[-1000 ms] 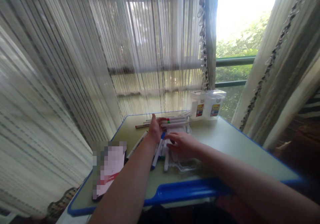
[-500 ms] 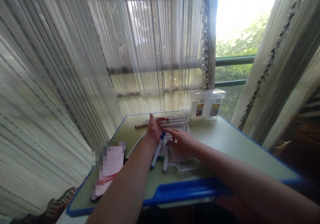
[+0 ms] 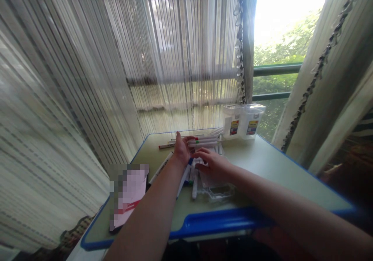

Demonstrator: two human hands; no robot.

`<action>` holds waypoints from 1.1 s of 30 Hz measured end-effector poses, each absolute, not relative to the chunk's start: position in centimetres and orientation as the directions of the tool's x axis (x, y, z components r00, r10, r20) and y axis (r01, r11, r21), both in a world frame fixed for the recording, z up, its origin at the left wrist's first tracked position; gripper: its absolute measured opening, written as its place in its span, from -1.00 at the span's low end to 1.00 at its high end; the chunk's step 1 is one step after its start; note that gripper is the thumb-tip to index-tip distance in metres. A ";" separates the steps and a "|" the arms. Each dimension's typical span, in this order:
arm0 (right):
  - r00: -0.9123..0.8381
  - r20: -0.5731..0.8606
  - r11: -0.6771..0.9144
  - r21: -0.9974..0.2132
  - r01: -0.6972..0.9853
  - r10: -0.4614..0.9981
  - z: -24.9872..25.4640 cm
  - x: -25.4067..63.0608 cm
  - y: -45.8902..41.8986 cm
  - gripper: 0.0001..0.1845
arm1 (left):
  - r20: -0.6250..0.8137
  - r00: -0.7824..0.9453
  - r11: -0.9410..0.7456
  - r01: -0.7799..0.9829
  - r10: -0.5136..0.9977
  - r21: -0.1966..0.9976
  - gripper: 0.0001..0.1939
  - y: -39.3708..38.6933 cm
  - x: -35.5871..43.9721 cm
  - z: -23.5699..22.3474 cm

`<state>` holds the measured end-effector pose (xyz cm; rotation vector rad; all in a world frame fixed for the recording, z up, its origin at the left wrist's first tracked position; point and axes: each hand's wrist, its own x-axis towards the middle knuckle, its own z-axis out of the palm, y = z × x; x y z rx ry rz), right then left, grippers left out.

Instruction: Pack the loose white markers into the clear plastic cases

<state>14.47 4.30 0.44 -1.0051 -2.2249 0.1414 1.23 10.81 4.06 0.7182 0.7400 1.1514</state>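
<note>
My left hand (image 3: 182, 149) reaches across a pale green table (image 3: 262, 164) and rests with fingers stretched over a row of white marker pens (image 3: 201, 141) with red and green caps. My right hand (image 3: 214, 164) lies palm down, fingers apart, on a flat clear plastic package (image 3: 217, 191). More loose markers (image 3: 186, 175), one with a blue cap, lie between and under the two hands. Neither hand is closed round anything.
Two clear plastic tubs (image 3: 243, 121) with labels stand at the table's far edge by the window. A blurred card-like item (image 3: 128, 193) lies at the near left. A blue rim (image 3: 215, 222) runs along the front. Striped curtains (image 3: 87, 66) hang close on both sides.
Both hands stayed on the pens and package; my right hand shifted slightly farther toward the left hand. The view moved a little.
</note>
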 end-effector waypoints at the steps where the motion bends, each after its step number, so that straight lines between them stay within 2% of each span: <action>1: -0.467 0.539 0.694 -0.364 0.621 0.701 0.5 14.4 4.3 -0.61 | -0.143 0.234 0.249 -0.527 0.962 0.813 -0.29 10.8 1.3 4.1; 6: -0.448 0.505 0.662 -0.408 0.629 0.738 0.5 14.2 4.3 -0.54 | -0.160 0.225 0.257 -0.520 0.961 0.815 -0.29 10.9 1.4 4.2; 10: -0.398 0.573 0.673 -0.421 0.608 0.717 0.2 14.1 4.7 -0.66 | -0.180 0.217 0.270 -0.526 0.959 0.806 -0.27 10.8 1.3 4.3; 15: -0.485 0.612 0.764 -0.353 0.540 0.625 0.8 14.4 4.4 -0.82 | -0.159 0.252 0.272 -0.524 0.955 0.807 -0.29 11.0 1.0 3.9; 18: -0.449 0.611 0.750 -0.434 0.499 0.652 1.6 14.8 4.0 -0.86 | -0.152 0.260 0.271 -0.521 0.954 0.810 -0.30 11.1 0.9 3.8; 20: -0.384 0.584 0.698 -0.586 0.411 0.716 2.2 15.3 3.9 -0.87 | -0.148 0.261 0.268 -0.517 0.954 0.813 -0.36 11.1 0.8 3.8; 22: -0.298 0.521 0.592 -0.766 0.252 0.800 2.9 15.9 4.0 -0.83 | -0.153 0.259 0.269 -0.510 0.954 0.817 -0.43 11.1 0.8 3.9; 24: -0.192 0.451 0.471 -0.880 0.069 0.872 3.4 16.6 4.4 -0.75 | -0.164 0.261 0.279 -0.501 0.951 0.819 -0.48 11.0 0.8 4.0; 28: 0.143 0.361 0.382 -0.907 -0.178 0.922 3.7 18.5 5.9 -0.63 | -0.165 0.270 0.284 -0.494 0.948 0.822 -0.48 10.9 0.8 4.3; 30: 0.300 0.315 0.388 -0.894 -0.226 0.900 3.3 19.3 6.9 -0.61 | -0.155 0.282 0.281 -0.490 0.947 0.825 -0.47 10.8 0.8 4.3; 33: 0.389 0.258 0.371 -0.895 -0.249 0.884 2.1 20.2 8.2 -0.60 | -0.145 0.309 0.286 -0.480 0.940 0.830 -0.46 10.7 0.8 4.3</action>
